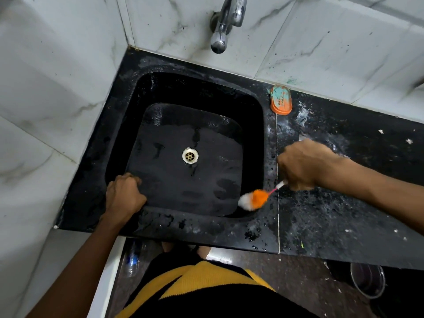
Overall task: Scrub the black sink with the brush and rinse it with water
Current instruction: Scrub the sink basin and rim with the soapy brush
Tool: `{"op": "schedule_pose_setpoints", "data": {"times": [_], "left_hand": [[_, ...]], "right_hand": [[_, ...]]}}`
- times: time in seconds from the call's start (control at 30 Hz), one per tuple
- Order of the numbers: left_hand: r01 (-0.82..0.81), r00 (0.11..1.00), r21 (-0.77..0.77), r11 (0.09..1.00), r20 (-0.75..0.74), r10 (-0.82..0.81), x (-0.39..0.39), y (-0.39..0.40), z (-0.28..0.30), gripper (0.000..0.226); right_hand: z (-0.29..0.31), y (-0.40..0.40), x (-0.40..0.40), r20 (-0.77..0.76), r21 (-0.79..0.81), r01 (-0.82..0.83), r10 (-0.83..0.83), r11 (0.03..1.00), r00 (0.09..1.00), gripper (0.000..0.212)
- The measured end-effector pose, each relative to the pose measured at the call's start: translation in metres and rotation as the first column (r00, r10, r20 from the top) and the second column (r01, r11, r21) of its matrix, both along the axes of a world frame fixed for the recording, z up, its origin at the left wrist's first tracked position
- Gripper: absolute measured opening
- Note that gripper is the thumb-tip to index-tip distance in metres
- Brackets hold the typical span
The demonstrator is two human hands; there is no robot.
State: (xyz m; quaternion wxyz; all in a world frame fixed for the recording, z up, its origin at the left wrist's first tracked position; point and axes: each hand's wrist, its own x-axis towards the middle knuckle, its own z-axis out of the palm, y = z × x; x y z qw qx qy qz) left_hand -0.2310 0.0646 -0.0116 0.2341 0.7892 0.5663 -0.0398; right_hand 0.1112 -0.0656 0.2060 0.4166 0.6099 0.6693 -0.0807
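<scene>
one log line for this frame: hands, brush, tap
right hand: grips brush, head at sink near-right corner | left hand: fist on near-left rim, no tool | tap: no water visible

My brush (pixel 253 199) head is smeared by motion blur, so I can't make out its bristles. Its handle vanishes inside my right hand (pixel 302 165). My left hand (pixel 125 197) curls over the sink (pixel 128 111) rim, fingertips hidden. The tap (pixel 226 21) is cut off by the top edge. A bottle (pixel 133 260) below the counter (pixel 344 214) is blurred.
</scene>
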Motion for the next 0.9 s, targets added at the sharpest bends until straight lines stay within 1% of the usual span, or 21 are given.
{"op": "schedule_pose_setpoints", "data": {"times": [0.03, 0.07, 0.1, 0.17, 0.2, 0.27, 0.33, 0.37, 0.43, 0.5, 0.57, 0.6, 0.63, 0.67, 0.7, 0.77, 0.8, 0.83, 0.9], "left_hand": [[-0.005, 1.000, 0.002, 1.000, 0.004, 0.005, 0.000, 0.000, 0.000, 0.044], [-0.009, 1.000, 0.006, 1.000, 0.007, 0.009, 0.000, 0.000, 0.000, 0.044], [-0.012, 1.000, 0.009, 1.000, 0.008, 0.012, 0.000, -0.001, 0.000, 0.044], [-0.016, 1.000, 0.011, 1.000, 0.006, 0.016, -0.001, -0.001, 0.000, 0.045], [-0.016, 1.000, 0.010, 1.000, 0.004, 0.016, -0.001, -0.001, -0.001, 0.046], [-0.010, 1.000, 0.007, 1.000, 0.002, 0.010, -0.002, 0.000, -0.003, 0.048], [-0.003, 1.000, 0.005, 1.000, 0.005, 0.003, -0.002, 0.000, -0.005, 0.049], [-0.003, 1.000, 0.006, 1.000, 0.004, 0.003, -0.002, 0.000, -0.006, 0.049], [-0.009, 1.000, 0.005, 1.000, 0.006, 0.009, -0.001, 0.001, -0.006, 0.049], [-0.014, 1.000, 0.001, 1.000, 0.007, 0.014, -0.001, 0.001, -0.006, 0.048], [-0.013, 1.000, -0.004, 1.000, 0.007, 0.013, -0.002, 0.001, -0.006, 0.049], [-0.011, 1.000, -0.007, 1.000, 0.004, 0.011, -0.002, 0.002, -0.007, 0.049], [-0.008, 1.000, -0.011, 1.000, 0.001, 0.008, -0.003, 0.002, -0.007, 0.050], [-0.003, 1.000, -0.014, 1.000, -0.001, 0.003, -0.003, 0.002, -0.007, 0.050], [0.002, 1.000, -0.017, 1.000, 0.000, -0.002, -0.005, 0.002, -0.007, 0.050], [0.006, 1.000, -0.019, 1.000, 0.008, -0.006, -0.006, 0.002, -0.007, 0.049], [0.007, 1.000, -0.018, 1.000, 0.007, -0.006, -0.006, 0.002, -0.007, 0.048], [0.007, 1.000, -0.017, 1.000, 0.004, -0.007, -0.006, 0.002, -0.007, 0.047], [0.008, 1.000, -0.017, 1.000, -0.006, -0.008, -0.005, 0.002, -0.007, 0.048]], "right_hand": [[0.001, -0.002, -0.007, -0.034, -0.071, 0.005, -0.007, 0.997, 0.999, 0.030], [0.002, -0.002, -0.009, -0.041, -0.096, 0.016, -0.020, 0.995, 0.999, 0.032], [0.004, 0.000, -0.008, -0.015, -0.076, 0.019, -0.020, 0.997, 1.000, 0.029], [0.010, 0.003, 0.000, 0.050, -0.027, 0.000, 0.001, 1.000, 0.999, 0.014], [0.011, 0.002, 0.002, 0.067, -0.014, -0.034, 0.035, 0.999, 0.997, 0.013], [0.010, -0.004, -0.004, 0.054, 0.013, -0.141, 0.140, 0.990, 0.989, 0.016], [0.000, -0.016, -0.014, -0.034, 0.072, -0.305, 0.308, 0.950, 0.951, 0.016], [-0.004, -0.019, -0.020, -0.080, 0.108, -0.372, 0.381, 0.922, 0.921, 0.019], [-0.014, -0.018, -0.015, -0.090, 0.151, -0.425, 0.441, 0.892, 0.893, 0.031], [-0.020, -0.014, 0.000, -0.082, 0.178, -0.407, 0.425, 0.896, 0.901, 0.033], [-0.017, -0.012, 0.012, -0.025, 0.159, -0.394, 0.402, 0.905, 0.915, 0.021], [-0.019, -0.014, 0.020, -0.015, 0.181, -0.400, 0.409, 0.899, 0.913, 0.025], [-0.021, -0.016, 0.027, -0.028, 0.223, -0.417, 0.433, 0.881, 0.901, 0.037], [-0.020, -0.018, 0.026, -0.046, 0.243, -0.418, 0.441, 0.875, 0.897, 0.044], [-0.018, -0.019, 0.020, -0.072, 0.253, -0.408, 0.438, 0.877, 0.896, 0.041], [-0.015, -0.016, 0.001, -0.132, 0.221, -0.368, 0.402, 0.903, 0.906, 0.021], [-0.018, -0.013, -0.007, -0.165, 0.220, -0.375, 0.413, 0.901, 0.896, 0.016], [-0.022, -0.009, -0.015, -0.182, 0.223, -0.372, 0.414, 0.901, 0.892, 0.018], [-0.031, 0.001, -0.032, -0.225, 0.285, -0.363, 0.430, 0.887, 0.874, 0.024]]}}
